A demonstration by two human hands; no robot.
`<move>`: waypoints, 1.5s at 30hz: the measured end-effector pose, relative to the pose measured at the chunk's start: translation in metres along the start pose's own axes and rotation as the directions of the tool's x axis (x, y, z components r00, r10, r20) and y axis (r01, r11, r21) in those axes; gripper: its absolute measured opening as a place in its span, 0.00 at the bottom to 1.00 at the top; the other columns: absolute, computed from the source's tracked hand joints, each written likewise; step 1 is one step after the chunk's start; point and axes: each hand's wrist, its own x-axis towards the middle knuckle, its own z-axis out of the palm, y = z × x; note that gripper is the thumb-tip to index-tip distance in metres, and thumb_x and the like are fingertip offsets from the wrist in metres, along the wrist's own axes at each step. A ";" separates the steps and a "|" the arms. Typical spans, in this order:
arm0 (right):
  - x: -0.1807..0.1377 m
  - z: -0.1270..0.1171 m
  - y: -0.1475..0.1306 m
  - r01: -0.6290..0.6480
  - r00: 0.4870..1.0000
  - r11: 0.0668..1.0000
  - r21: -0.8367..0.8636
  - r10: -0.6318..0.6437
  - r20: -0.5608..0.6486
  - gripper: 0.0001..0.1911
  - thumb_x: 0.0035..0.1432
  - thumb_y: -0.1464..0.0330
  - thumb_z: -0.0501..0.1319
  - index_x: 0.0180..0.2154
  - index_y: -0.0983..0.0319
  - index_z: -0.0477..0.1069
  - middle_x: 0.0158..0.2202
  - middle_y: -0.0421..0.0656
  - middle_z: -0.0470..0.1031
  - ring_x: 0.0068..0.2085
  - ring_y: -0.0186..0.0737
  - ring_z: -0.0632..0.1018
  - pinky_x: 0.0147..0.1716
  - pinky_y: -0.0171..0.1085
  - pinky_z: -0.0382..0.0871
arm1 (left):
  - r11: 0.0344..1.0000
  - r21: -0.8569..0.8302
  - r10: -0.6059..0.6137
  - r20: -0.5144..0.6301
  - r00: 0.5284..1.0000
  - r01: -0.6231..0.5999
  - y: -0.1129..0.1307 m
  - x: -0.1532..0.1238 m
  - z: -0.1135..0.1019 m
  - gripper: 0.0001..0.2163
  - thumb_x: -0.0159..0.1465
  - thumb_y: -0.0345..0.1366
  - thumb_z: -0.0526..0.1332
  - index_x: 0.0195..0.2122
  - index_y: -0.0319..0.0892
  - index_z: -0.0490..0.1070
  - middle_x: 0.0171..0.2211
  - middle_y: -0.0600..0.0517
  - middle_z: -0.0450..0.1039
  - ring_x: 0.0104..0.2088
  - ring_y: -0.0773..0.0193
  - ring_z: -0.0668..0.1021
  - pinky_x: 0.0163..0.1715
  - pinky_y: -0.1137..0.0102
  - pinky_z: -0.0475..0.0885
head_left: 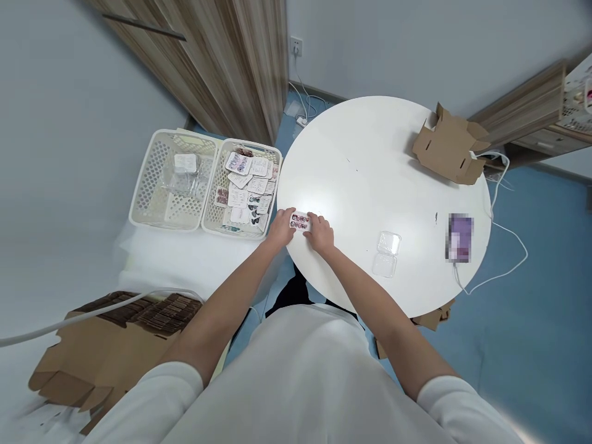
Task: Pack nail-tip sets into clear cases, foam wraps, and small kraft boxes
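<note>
A small white card [300, 220] printed with pink and dark shapes lies at the left edge of the round white table [370, 160]. My left hand [280, 226] pinches its left end and my right hand [320, 233] pinches its right end. An open clear plastic clamshell case [387, 253] lies on the table to the right of my hands, untouched.
Left of the table stand two white perforated baskets: one [155, 185] with clear cases, one [272, 154] with several printed cards. A folded cardboard box [448, 148] and a phone [459, 237] on a white cable sit at the table's right. Flat cardboard boxes [106, 345] lie lower left.
</note>
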 end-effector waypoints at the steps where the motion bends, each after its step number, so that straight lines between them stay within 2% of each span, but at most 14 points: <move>1: 0.000 -0.001 0.001 0.009 1.000 1.000 0.015 -0.009 0.004 0.29 0.50 0.69 0.60 0.54 0.54 0.54 0.44 0.46 0.64 0.44 0.47 0.65 0.40 0.44 0.60 | 1.000 -0.015 0.004 -0.009 1.000 -0.004 0.000 -0.002 0.001 0.27 0.52 0.25 0.58 0.54 0.42 0.56 0.45 0.46 0.59 0.40 0.59 0.71 0.42 0.65 0.65; 8: -0.009 -0.003 0.013 0.089 0.994 0.982 0.169 -0.099 0.051 0.38 0.45 0.73 0.60 0.57 0.56 0.49 0.43 0.43 0.66 0.45 0.44 0.65 0.45 0.45 0.59 | 0.996 -0.050 0.068 -0.056 0.996 -0.071 -0.006 -0.009 0.010 0.28 0.53 0.26 0.57 0.56 0.41 0.53 0.48 0.45 0.61 0.44 0.58 0.69 0.44 0.65 0.65; 12: -0.015 -0.008 0.024 0.125 0.985 0.930 0.346 -0.157 0.068 0.40 0.42 0.73 0.61 0.57 0.58 0.49 0.42 0.42 0.66 0.43 0.41 0.67 0.46 0.43 0.61 | 0.994 -0.069 0.079 -0.047 0.996 -0.082 -0.003 -0.013 0.015 0.30 0.51 0.27 0.58 0.56 0.40 0.54 0.44 0.46 0.63 0.40 0.61 0.70 0.43 0.66 0.66; 15: -0.027 -0.017 0.036 0.118 0.986 0.882 0.457 -0.159 0.052 0.39 0.43 0.73 0.61 0.57 0.60 0.50 0.39 0.42 0.66 0.40 0.38 0.68 0.44 0.40 0.63 | 0.992 -0.079 0.095 -0.019 0.995 -0.096 0.008 -0.023 0.016 0.31 0.51 0.30 0.60 0.57 0.40 0.53 0.43 0.47 0.64 0.37 0.63 0.70 0.42 0.66 0.67; 19: -0.061 -0.033 0.059 0.131 0.987 0.853 0.504 -0.161 0.015 0.36 0.45 0.71 0.60 0.56 0.58 0.51 0.38 0.41 0.65 0.38 0.37 0.68 0.42 0.40 0.64 | 0.987 -0.097 0.136 0.051 0.989 -0.131 0.035 -0.046 0.027 0.32 0.51 0.32 0.61 0.58 0.42 0.51 0.43 0.48 0.63 0.38 0.62 0.69 0.41 0.66 0.67; 22: -0.096 -0.044 0.085 0.139 0.990 0.845 0.517 -0.136 -0.045 0.35 0.47 0.71 0.59 0.57 0.57 0.50 0.38 0.41 0.65 0.37 0.36 0.67 0.41 0.39 0.65 | 0.976 -0.136 0.184 0.105 0.977 -0.169 0.059 -0.063 0.047 0.33 0.52 0.33 0.61 0.59 0.44 0.50 0.42 0.48 0.63 0.39 0.62 0.69 0.40 0.66 0.68; 27: -0.150 -0.057 0.143 0.143 0.988 0.844 0.516 -0.087 -0.131 0.33 0.49 0.71 0.58 0.57 0.57 0.50 0.39 0.42 0.65 0.38 0.36 0.67 0.42 0.40 0.65 | 0.949 -0.175 0.293 0.181 0.939 -0.262 0.100 -0.085 0.095 0.33 0.53 0.34 0.60 0.59 0.44 0.49 0.40 0.48 0.63 0.37 0.62 0.69 0.38 0.66 0.68; 31: -0.176 -0.065 0.189 0.101 0.989 0.855 0.509 -0.032 -0.144 0.33 0.49 0.71 0.58 0.57 0.56 0.51 0.39 0.42 0.65 0.38 0.37 0.68 0.42 0.42 0.66 | 0.934 -0.139 0.353 0.236 0.905 -0.328 0.131 -0.094 0.130 0.32 0.54 0.33 0.59 0.59 0.45 0.48 0.39 0.49 0.64 0.37 0.62 0.69 0.40 0.65 0.67; 37: -0.178 -0.077 0.233 0.121 0.987 0.860 0.496 -0.050 -0.155 0.33 0.49 0.70 0.58 0.57 0.55 0.51 0.40 0.43 0.65 0.41 0.40 0.68 0.44 0.44 0.64 | 0.932 -0.055 0.362 0.230 0.903 -0.359 0.161 -0.090 0.161 0.29 0.55 0.33 0.59 0.57 0.43 0.51 0.43 0.47 0.64 0.38 0.61 0.69 0.40 0.63 0.67; 42: -0.162 -0.088 0.248 0.105 0.986 0.929 0.356 -0.051 -0.156 0.32 0.46 0.67 0.62 0.54 0.56 0.56 0.47 0.46 0.61 0.51 0.47 0.61 0.49 0.47 0.59 | 0.916 0.165 0.337 0.181 0.924 -0.366 0.174 -0.076 0.170 0.28 0.51 0.36 0.63 0.54 0.43 0.58 0.46 0.45 0.61 0.46 0.53 0.65 0.44 0.60 0.64; 45: -0.151 -0.093 0.250 0.086 0.990 0.952 0.294 -0.048 -0.134 0.33 0.44 0.66 0.63 0.53 0.56 0.57 0.50 0.46 0.58 0.53 0.48 0.59 0.50 0.46 0.57 | 0.901 0.293 0.288 0.147 0.946 -0.320 0.177 -0.069 0.171 0.28 0.50 0.37 0.64 0.53 0.44 0.59 0.50 0.44 0.58 0.49 0.50 0.62 0.45 0.58 0.62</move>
